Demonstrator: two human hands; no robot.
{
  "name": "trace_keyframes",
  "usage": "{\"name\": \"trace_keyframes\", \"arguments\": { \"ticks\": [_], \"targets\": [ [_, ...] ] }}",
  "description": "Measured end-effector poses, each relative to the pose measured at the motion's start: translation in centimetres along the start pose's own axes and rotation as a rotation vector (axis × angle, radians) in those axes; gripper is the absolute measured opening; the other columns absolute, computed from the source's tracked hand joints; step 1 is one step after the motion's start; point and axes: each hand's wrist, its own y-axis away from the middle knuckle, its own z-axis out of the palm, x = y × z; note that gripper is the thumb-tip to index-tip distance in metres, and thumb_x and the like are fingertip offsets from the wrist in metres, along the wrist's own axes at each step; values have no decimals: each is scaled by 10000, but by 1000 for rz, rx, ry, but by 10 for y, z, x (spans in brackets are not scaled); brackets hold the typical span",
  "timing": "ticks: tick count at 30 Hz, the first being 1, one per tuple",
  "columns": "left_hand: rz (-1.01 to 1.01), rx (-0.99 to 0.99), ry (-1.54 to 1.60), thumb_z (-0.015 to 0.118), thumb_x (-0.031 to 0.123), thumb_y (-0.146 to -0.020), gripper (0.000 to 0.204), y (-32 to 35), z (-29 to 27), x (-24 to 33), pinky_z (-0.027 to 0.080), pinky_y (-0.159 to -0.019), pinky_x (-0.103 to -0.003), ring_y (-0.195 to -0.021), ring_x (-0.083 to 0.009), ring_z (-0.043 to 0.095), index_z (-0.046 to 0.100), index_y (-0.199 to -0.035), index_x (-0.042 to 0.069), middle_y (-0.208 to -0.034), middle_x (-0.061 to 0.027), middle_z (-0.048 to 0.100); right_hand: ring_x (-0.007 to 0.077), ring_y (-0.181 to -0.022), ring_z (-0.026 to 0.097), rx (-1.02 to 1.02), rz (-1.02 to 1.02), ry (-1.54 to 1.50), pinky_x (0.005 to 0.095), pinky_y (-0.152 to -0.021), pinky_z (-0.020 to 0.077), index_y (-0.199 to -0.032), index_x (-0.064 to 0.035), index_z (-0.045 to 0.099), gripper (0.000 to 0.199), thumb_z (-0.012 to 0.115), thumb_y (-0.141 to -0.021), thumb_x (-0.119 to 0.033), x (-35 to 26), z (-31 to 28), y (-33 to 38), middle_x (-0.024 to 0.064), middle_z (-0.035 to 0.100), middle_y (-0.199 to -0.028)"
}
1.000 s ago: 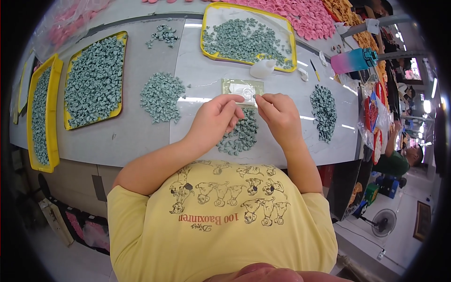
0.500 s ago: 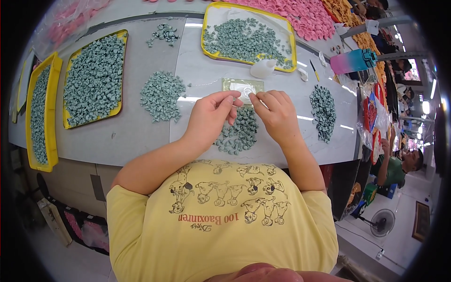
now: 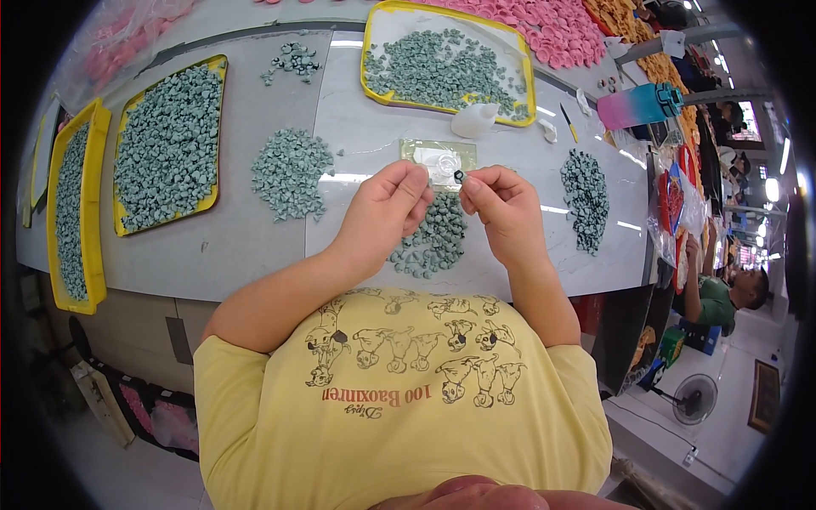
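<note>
right hand point(image 3: 503, 212): centre frame, fingertips pinched on a tiny dark piece point(image 3: 459, 177), held just above the desk
left hand point(image 3: 387, 211): centre, just left of right hand, fingers curled in toward it; whether gripping anything cannot be told
tiny dark piece: centre, slightly above middle, between both hands, over the clear packet
clear packet point(image 3: 438, 158): flat on desk just above the hands
green pile point(image 3: 435, 238): small grey-green pieces, on desk under and between the hands
second pile point(image 3: 291, 170): left of centre, apart from hands
dark pile point(image 3: 585, 198): right of right hand
yellow tray point(image 3: 371, 53): top centre, green pieces inside
two yellow trays point(image 3: 214, 127): upper left, heaped green
white bottle point(image 3: 473, 121): below top tray
desk point(image 3: 238, 246): grey, spans upper half
</note>
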Motion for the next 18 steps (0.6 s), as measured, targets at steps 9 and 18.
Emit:
{"name": "trace_keyframes", "arguments": {
  "ticks": [9,18],
  "targets": [
    [-95,-65,85,400,308,-958,318,3,5,1,238,-457,-202,-503,-50,271,474,-811,36,-593,55,311,128,-693,559,10,-582,446,227,-596,429,-816,13,613,94,650,-737,48,7,8,3,54,600,-769],
    [-105,-86,57,395,294,-961,298,4,7,1,230,-456,-198,-516,-44,267,465,-819,41,-602,58,309,169,-646,556,46,-1117,862,247,-541,432,-845,-2,656,258,697,-608,93,6,8,-2,69,597,-762]
  ]
}}
